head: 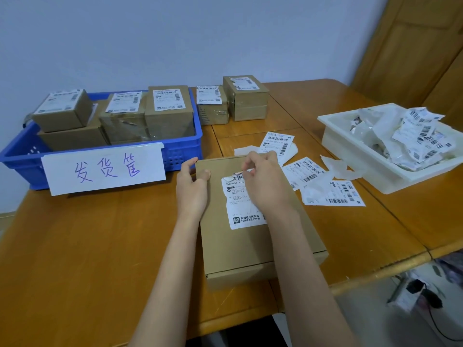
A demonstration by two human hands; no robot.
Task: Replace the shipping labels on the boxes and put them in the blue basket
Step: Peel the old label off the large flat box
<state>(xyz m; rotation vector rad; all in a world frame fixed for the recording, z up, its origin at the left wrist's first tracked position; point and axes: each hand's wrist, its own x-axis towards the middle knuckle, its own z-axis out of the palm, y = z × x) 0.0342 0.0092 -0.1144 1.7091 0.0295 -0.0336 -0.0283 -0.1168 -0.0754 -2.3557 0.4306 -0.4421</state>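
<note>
— Peeling where? The right hand (268,181) pinches the torn white shipping label (240,204) on the flat brown cardboard box (250,246) lying on the wooden table (87,246).
— And the left hand (191,189)?
— Grips the box's edge. Labelled boxes fill the blue plastic basket (180,151); crumpled labels fill the white tray (350,144).

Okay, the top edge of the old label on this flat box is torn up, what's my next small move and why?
Probably keep peeling toward yourself. Your right hand pinches the lifted top strip of the old label, most of which is stuck flat, and your left hand grips the flat box at its far left corner to steady it.
</note>
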